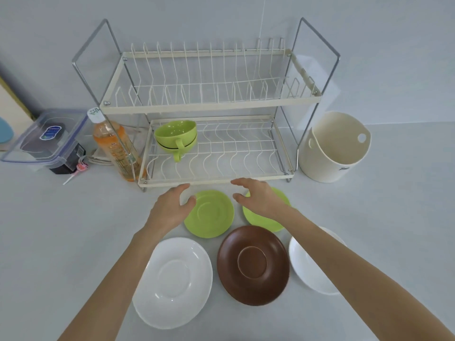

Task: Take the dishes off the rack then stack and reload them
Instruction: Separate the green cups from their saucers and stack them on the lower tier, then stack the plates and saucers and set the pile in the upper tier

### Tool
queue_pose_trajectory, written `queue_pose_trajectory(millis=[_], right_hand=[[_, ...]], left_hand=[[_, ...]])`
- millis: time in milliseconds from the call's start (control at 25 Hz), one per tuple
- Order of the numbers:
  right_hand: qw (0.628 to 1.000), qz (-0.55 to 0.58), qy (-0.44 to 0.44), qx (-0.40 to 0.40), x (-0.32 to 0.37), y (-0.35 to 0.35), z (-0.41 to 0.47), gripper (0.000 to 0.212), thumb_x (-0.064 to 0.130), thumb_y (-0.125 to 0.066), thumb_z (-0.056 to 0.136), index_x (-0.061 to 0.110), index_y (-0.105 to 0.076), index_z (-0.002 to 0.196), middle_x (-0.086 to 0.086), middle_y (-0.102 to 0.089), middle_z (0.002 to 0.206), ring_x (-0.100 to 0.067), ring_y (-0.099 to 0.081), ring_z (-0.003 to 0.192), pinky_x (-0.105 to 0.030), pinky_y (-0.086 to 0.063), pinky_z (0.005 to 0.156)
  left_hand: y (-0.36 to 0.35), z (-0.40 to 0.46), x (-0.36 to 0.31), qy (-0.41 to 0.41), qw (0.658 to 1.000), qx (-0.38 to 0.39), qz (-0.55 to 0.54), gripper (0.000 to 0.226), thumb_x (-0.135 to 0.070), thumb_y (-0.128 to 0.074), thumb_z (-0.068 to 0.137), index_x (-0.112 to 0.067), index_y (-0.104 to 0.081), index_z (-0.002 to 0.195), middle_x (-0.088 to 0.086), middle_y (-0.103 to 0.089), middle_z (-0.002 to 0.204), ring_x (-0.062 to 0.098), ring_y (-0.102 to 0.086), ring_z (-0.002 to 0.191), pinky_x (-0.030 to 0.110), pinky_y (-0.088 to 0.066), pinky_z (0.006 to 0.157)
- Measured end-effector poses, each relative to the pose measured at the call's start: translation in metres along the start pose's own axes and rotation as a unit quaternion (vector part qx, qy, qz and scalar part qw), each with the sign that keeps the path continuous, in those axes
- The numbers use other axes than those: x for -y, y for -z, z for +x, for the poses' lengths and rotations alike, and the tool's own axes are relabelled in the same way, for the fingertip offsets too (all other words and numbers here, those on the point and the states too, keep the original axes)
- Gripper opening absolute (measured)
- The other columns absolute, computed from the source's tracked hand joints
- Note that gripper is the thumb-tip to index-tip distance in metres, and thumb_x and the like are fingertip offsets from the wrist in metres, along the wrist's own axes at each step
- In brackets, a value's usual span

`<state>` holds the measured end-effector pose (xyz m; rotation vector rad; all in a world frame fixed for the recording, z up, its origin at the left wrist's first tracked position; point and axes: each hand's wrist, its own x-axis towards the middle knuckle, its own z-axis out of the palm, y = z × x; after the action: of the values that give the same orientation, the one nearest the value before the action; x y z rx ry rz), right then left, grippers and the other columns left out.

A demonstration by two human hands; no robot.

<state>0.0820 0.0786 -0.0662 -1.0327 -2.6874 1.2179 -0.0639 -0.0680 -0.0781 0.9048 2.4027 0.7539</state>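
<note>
Both hands loose, holding nothing: left hand (170, 207) beside a green saucer (209, 214), right hand (258, 196) over another green saucer (264, 221), rack (214, 179) just beyond.

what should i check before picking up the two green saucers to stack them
1. Left hand free: ok, open, thumb at the left green saucer.
2. Right hand free: ok, open above the right green saucer.
3. Green saucers lie flat on the counter: ok.
4. Right saucer's edge free of the brown saucer: cannot tell, the forearm hides part.
5. Rack lower tier has room: ok, only the green cups at its left end.
</note>
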Motion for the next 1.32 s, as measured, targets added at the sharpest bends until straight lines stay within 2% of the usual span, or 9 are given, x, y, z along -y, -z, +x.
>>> queue_pose_trajectory(millis=[200,400,480,600,800,920,1080,1240,1320], right_hand=[[0.996,-0.041,-0.066,0.031,-0.038,-0.011,-0.035,0.038,0.019,-0.055,0.085,0.015,-0.055,0.123,-0.010,-0.059,0.124,-0.024,-0.055,0.114,-0.024,-0.036,0.094],[0.989,-0.064,-0.129,0.037,-0.067,-0.021,-0.059,0.038,0.018,-0.054,0.084,0.013,-0.055,0.121,-0.016,-0.054,0.120,-0.029,-0.055,0.108,-0.030,-0.041,0.096],[0.988,-0.071,-0.137,0.028,-0.071,-0.025,-0.064,0.039,0.016,-0.054,0.083,0.014,-0.053,0.122,-0.017,-0.054,0.117,-0.031,-0.055,0.106,-0.031,-0.041,0.094],[0.987,-0.071,-0.140,0.019,-0.072,-0.031,-0.067,0.040,0.014,-0.054,0.082,0.014,-0.050,0.121,-0.019,-0.060,0.110,-0.032,-0.056,0.104,-0.034,-0.044,0.089],[0.984,-0.045,-0.173,-0.005,-0.072,-0.030,-0.063,0.032,0.013,-0.052,0.084,0.013,-0.053,0.116,-0.021,-0.066,0.102,-0.034,-0.059,0.099,-0.034,-0.047,0.083],[0.983,-0.025,-0.180,0.009,-0.073,-0.024,-0.061,0.029,0.014,-0.052,0.084,0.015,-0.056,0.113,-0.018,-0.068,0.100,-0.032,-0.059,0.094,-0.030,-0.045,0.080],[0.984,-0.003,-0.176,0.026,-0.079,-0.012,-0.065,0.028,0.019,-0.052,0.087,0.025,-0.058,0.113,-0.003,-0.061,0.089,-0.020,-0.052,0.083,-0.026,-0.040,0.079],[0.982,0.037,-0.183,0.000,-0.087,0.003,-0.072,0.033,0.019,-0.053,0.087,0.028,-0.059,0.119,-0.007,-0.064,0.096,-0.020,-0.053,0.089,-0.028,-0.040,0.085],[0.978,0.084,-0.189,-0.019,-0.091,0.013,-0.075,0.033,0.015,-0.054,0.087,0.024,-0.060,0.118,-0.009,-0.065,0.091,-0.020,-0.055,0.086,-0.030,-0.042,0.086]], left_hand=[[-0.019,-0.024,0.026,0.031,0.993,0.068,0.087,0.053,-0.028,-0.052,0.087,-0.019,-0.037,0.137,0.011,-0.043,0.142,0.028,-0.040,0.130,0.037,-0.033,0.107],[-0.030,-0.043,0.057,0.078,0.977,0.085,0.178,0.053,-0.029,-0.052,0.087,-0.021,-0.036,0.137,0.007,-0.041,0.141,0.028,-0.040,0.127,0.037,-0.034,0.101],[-0.033,-0.049,0.062,0.090,0.981,0.064,0.158,0.048,-0.025,-0.053,0.086,-0.017,-0.043,0.133,0.009,-0.045,0.136,0.029,-0.042,0.123,0.039,-0.037,0.097],[-0.034,-0.053,0.065,0.088,0.988,0.009,0.126,0.031,-0.020,-0.054,0.086,-0.013,-0.057,0.117,0.015,-0.056,0.118,0.032,-0.051,0.110,0.038,-0.043,0.084],[-0.028,-0.052,0.064,0.098,0.988,0.003,0.116,0.020,-0.024,-0.055,0.086,-0.018,-0.063,0.103,0.008,-0.062,0.108,0.027,-0.055,0.101,0.029,-0.037,0.072],[-0.024,-0.053,0.065,0.128,0.985,-0.005,0.117,0.018,-0.031,-0.057,0.084,-0.022,-0.064,0.098,0.001,-0.064,0.099,0.023,-0.056,0.091,0.028,-0.035,0.069],[-0.021,-0.056,0.071,0.144,0.986,0.004,0.082,0.016,-0.032,-0.059,0.082,-0.022,-0.063,0.094,-0.002,-0.060,0.090,0.020,-0.053,0.076,0.027,-0.036,0.068],[-0.022,-0.058,0.076,0.137,0.990,0.031,0.021,0.017,-0.026,-0.060,0.082,-0.016,-0.066,0.095,0.005,-0.069,0.095,0.021,-0.055,0.080,0.027,-0.037,0.071],[-0.026,-0.061,0.075,0.135,0.990,0.040,-0.022,0.014,-0.023,-0.061,0.082,-0.015,-0.066,0.093,0.009,-0.070,0.093,0.022,-0.057,0.082,0.027,-0.039,0.072]])
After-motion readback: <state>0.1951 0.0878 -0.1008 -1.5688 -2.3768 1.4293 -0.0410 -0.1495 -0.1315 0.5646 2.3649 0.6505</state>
